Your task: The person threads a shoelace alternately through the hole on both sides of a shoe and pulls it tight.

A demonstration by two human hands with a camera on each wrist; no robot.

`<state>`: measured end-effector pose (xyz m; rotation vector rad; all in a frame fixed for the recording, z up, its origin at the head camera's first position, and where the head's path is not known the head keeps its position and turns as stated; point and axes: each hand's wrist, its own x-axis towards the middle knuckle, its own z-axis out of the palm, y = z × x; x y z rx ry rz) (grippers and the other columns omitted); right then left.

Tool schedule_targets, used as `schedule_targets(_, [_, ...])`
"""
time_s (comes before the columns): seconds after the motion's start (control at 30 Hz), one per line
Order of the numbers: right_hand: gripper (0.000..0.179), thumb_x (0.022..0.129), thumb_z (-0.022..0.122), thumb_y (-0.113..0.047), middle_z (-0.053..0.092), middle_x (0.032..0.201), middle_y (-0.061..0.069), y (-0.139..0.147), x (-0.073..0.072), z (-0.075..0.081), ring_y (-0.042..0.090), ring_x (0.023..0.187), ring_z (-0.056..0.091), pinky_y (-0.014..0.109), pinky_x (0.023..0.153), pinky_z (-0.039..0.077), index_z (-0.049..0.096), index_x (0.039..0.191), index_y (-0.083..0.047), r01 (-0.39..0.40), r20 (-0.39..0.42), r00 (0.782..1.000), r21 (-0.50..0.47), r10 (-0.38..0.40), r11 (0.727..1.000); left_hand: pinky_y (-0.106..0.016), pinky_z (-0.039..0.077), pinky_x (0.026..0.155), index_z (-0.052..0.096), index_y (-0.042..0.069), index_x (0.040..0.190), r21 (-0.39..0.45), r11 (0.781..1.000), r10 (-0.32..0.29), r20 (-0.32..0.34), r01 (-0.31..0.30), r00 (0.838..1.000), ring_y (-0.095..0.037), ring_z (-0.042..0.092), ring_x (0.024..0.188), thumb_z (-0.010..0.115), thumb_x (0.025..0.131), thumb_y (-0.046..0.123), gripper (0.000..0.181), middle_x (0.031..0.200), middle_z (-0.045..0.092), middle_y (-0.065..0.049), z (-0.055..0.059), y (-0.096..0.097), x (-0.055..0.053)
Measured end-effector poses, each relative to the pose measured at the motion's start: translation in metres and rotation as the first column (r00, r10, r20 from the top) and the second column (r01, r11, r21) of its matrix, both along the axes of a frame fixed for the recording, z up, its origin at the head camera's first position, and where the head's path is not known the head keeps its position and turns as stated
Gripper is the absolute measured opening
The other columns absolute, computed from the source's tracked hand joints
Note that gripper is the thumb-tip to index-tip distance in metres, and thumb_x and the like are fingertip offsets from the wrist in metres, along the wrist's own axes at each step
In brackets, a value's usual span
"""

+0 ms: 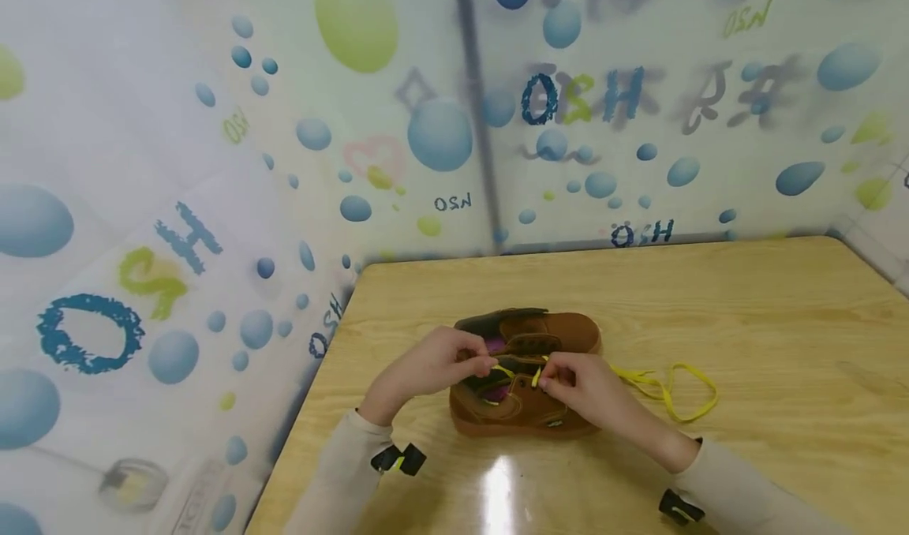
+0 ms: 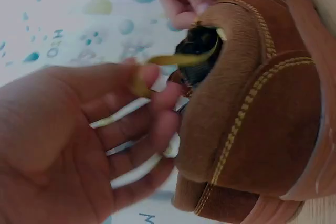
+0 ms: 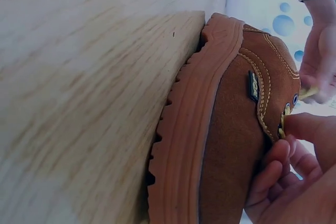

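A brown shoe (image 1: 497,420) with a thick sole lies nearest me on the table, its toe to the right. My left hand (image 1: 447,361) is over its opening and pinches a yellow shoelace (image 2: 176,59) between thumb and forefinger; the lace runs into the shoe. My right hand (image 1: 585,389) is at the eyelets, where thumb and fingertips pinch yellow lace beside the shoe's tongue. In the right wrist view, the right fingers (image 3: 278,153) touch the upper near the eyelets. Part of the shoe's toe is hidden behind the right hand.
A second brown shoe (image 1: 578,330) lies just behind the first. Loose yellow lace (image 1: 692,418) curls on the wooden table (image 1: 781,346) to the right. Walls with blue and green bubble prints (image 1: 440,134) stand at the table's back and left.
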<state>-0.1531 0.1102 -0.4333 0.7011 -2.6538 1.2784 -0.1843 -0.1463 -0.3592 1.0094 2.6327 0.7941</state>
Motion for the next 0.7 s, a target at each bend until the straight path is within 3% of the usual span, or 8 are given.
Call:
schedule_targets(0.1, [0.013,0.088,0.073,-0.017,0.046,0.06,-0.014,0.001,0.001,0.0,-0.003,0.052,0.038,0.018,0.049,0.035,0.066,0.08,-0.024,0.006,-0.013,1.0,-0.005,-0.006,1.0,-0.019,0.047,0.065,0.072,0.014,0.103,-0.151,0.988,-0.029,-0.074,0.017,0.997,-0.002,0.059,0.067,0.063,0.098,0.024,0.014,0.091,0.075,-0.001,-0.004,0.007,0.004])
schedule_targets(0.2, [0.012,0.089,0.073,-0.018,0.047,0.06,-0.014,0.002,0.001,-0.001,-0.004,0.053,0.039,0.019,0.049,0.036,0.066,0.081,-0.023,-0.007,-0.014,1.0,-0.014,0.007,1.0,-0.017,0.049,0.067,0.061,0.014,0.112,-0.198,0.979,-0.057,-0.099,0.037,0.993,-0.004,0.067,0.078,0.064,0.097,0.024,0.018,0.099,0.076,0.0,-0.006,0.012,0.011])
schedule_targets(0.33, [0.011,0.09,0.072,-0.018,0.047,0.06,-0.013,0.002,0.001,-0.002,-0.003,0.053,0.039,0.019,0.049,0.036,0.066,0.082,-0.022,-0.014,0.0,1.0,-0.018,0.014,1.0,-0.018,0.047,0.064,0.05,0.016,0.108,-0.185,0.981,-0.059,-0.034,0.052,0.998,-0.003,0.067,0.075,0.068,0.094,0.028,0.025,0.097,0.075,0.001,-0.004,0.012,0.017])
schedule_targets(0.5, [0.011,0.09,0.072,-0.018,0.047,0.06,-0.013,0.003,0.002,-0.002,-0.003,0.052,0.039,0.019,0.049,0.036,0.066,0.083,-0.024,-0.006,0.016,1.0,-0.016,0.006,1.0,-0.016,0.05,0.071,0.057,0.016,0.11,-0.233,0.969,-0.07,0.054,0.08,0.996,-0.002,0.069,0.082,0.073,0.09,0.021,0.026,0.098,0.077,0.003,-0.005,0.011,0.018])
schedule_targets(0.6, [0.011,0.09,0.072,-0.019,0.047,0.06,-0.014,0.003,0.001,-0.003,-0.003,0.052,0.038,0.018,0.049,0.035,0.066,0.082,-0.024,-0.005,0.01,1.0,-0.015,0.005,1.0,-0.017,0.052,0.075,0.065,0.013,0.108,-0.192,0.979,-0.072,0.007,0.072,0.997,-0.004,0.07,0.087,0.073,0.09,0.013,0.02,0.095,0.077,0.002,-0.007,0.009,0.017])
schedule_targets(0.7, [0.01,0.09,0.072,-0.019,0.047,0.06,-0.013,0.003,0.001,-0.003,-0.003,0.052,0.038,0.019,0.049,0.035,0.067,0.083,-0.023,-0.008,-0.001,1.0,-0.02,0.008,1.0,-0.02,0.053,0.074,0.064,0.012,0.118,-0.056,0.998,-0.032,-0.048,0.029,0.998,-0.006,0.07,0.082,0.071,0.091,0.01,0.028,0.093,0.076,0.001,-0.002,0.005,0.015])
